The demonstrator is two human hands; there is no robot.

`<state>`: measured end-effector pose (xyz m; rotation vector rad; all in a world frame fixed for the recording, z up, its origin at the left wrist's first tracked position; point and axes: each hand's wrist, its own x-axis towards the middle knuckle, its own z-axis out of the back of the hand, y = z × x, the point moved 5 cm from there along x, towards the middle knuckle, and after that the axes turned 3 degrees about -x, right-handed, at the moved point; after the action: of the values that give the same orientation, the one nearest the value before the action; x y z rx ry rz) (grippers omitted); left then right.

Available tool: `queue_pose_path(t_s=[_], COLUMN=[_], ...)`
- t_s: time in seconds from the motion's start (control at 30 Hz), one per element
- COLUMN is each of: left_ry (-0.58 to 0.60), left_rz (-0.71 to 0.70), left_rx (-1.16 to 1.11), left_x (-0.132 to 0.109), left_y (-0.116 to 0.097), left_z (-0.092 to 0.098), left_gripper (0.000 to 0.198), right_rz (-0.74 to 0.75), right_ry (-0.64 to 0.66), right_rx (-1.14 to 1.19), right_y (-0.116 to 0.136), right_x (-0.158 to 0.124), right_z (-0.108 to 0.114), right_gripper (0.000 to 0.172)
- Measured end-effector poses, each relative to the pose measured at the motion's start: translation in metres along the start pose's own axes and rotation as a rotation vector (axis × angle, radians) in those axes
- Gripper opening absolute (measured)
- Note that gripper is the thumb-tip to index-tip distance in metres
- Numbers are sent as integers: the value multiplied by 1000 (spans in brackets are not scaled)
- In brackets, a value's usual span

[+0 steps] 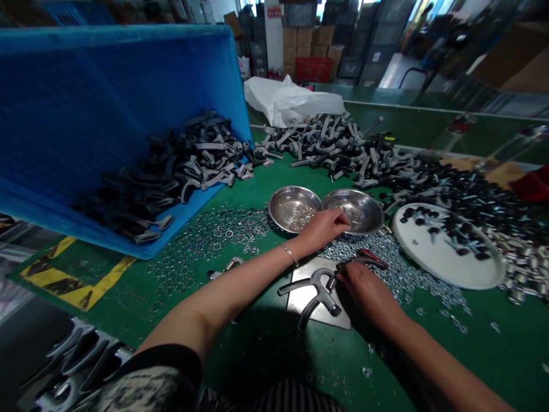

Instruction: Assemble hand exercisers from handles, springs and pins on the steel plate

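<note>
My left hand [319, 230] reaches across to the right-hand metal bowl [373, 214], its fingertips pinched together over the small metal pieces inside. Whatever the pinch holds is too small to make out. A grey and black hand grip strengthener [315, 286] with a coil spring lies over a flat metal plate [300, 300]. My right hand [364, 286] is closed at its spring end, the fingers partly hidden. Just beyond that hand is a red-handled tool [371, 258], perhaps pliers. The left metal bowl [285, 200] also contains small metal pieces.
A blue crate [128, 74] tipped on its side holds grey and black handles. More handles [330, 140] are heaped at the back. Rings [214, 232] and nuts [412, 280] are scattered around the bowls. A white plate [437, 257] carries black-headed bolts, beside metal sleeves [523, 263].
</note>
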<state>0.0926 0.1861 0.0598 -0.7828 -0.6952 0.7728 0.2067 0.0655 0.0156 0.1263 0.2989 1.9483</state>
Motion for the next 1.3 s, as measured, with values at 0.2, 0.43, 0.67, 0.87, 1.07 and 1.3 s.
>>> queue_pose_path(t_s=[0.2, 0.43, 0.67, 0.87, 1.07, 1.3], left_ry=[13, 9, 39, 236, 76, 23], left_rz=[197, 233, 108, -129, 276, 345], left_rx=[12, 243, 500, 625, 345, 285], left_x=[-107, -136, -135, -135, -162, -168], left_y=[-7, 2, -3, -16, -12, -9], left_z=[-1, -23, -34, -37, -35, -45], left_gripper=[17, 14, 19, 24, 94, 98], right_rz=[128, -240, -216, -196, -167, -188], right_ry=[69, 22, -95, 57, 112, 223], right_rx=[-147, -362, 176, 266, 353, 448], right_y=[8, -50, -50, -19, 6, 9], right_x=[5, -40, -61, -68, -65, -54], right_z=[7, 16, 23, 26, 41, 21], right_gripper=[12, 31, 26, 25, 30, 31])
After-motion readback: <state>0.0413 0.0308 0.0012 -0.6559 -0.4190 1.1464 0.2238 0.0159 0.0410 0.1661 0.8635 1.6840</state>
